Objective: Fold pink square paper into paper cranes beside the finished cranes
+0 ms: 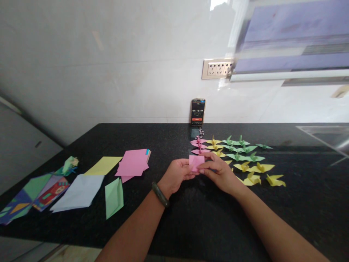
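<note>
A small pink square of folded paper [196, 162] is held up between my two hands over the dark counter. My left hand [178, 175] pinches its lower left side; a dark bangle circles that wrist. The fingers and thumb of my right hand [218, 171] grip its right edge. Just beyond lie pink paper cranes [200, 146] in a short column. Yellow cranes [215, 147] and green cranes [240, 148] sit in rows to the right, some partly hidden behind my right hand.
Leftward lie a stack of pink paper [133, 163], a yellow sheet [103, 165], white sheets [79, 191], a folded green sheet [113, 198], a colourful printed booklet [51, 193] and crumpled paper [69, 165]. A phone showing a timer [197, 112] leans on the wall below a socket strip [218, 69]. A sink [332, 140] is at right.
</note>
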Demonstrator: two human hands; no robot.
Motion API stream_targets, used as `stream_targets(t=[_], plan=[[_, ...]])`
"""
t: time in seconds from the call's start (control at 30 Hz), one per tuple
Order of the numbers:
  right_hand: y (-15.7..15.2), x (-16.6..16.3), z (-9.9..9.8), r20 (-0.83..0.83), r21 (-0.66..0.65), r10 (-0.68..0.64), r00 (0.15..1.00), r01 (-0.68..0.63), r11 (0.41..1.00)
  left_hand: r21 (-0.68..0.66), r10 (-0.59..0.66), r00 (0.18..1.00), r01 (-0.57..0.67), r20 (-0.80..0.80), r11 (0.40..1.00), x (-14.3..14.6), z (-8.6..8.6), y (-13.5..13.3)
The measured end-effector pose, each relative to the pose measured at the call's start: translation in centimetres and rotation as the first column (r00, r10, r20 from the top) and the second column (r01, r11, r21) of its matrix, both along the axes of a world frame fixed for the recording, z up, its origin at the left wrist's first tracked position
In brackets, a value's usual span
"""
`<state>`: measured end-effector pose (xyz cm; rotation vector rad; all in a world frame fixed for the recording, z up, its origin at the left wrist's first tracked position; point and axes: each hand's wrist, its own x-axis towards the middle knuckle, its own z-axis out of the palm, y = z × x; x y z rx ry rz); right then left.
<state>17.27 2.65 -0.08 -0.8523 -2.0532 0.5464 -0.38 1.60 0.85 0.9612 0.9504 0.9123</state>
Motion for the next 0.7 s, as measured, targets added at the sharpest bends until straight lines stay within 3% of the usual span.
stream_targets(t=[0.17, 0.43, 0.7], plan=[[0.3, 0.1, -0.1, -0.011, -0.047, -0.031, 0.999, 0.031, 0.998, 0.065, -0.107, 0.994, 0.105, 0.028, 0.992, -0.5, 0.2, 0.1], [-0.1, -1.5, -0.5, -0.091, -0.102, -0.255, 0.963, 0.245, 0.964, 0.088, -0.129, 0.990, 0.133, -0.054, 0.987, -0.3, 0.5, 0.1], [-0.1, -1.5, -0.5, -0.106, -0.116, -0.253, 0.962, 0.241, 0.964, 0.102, 0.024, 0.978, -0.003, -0.207, 0.995, 0.6, -0.6, 0.0]])
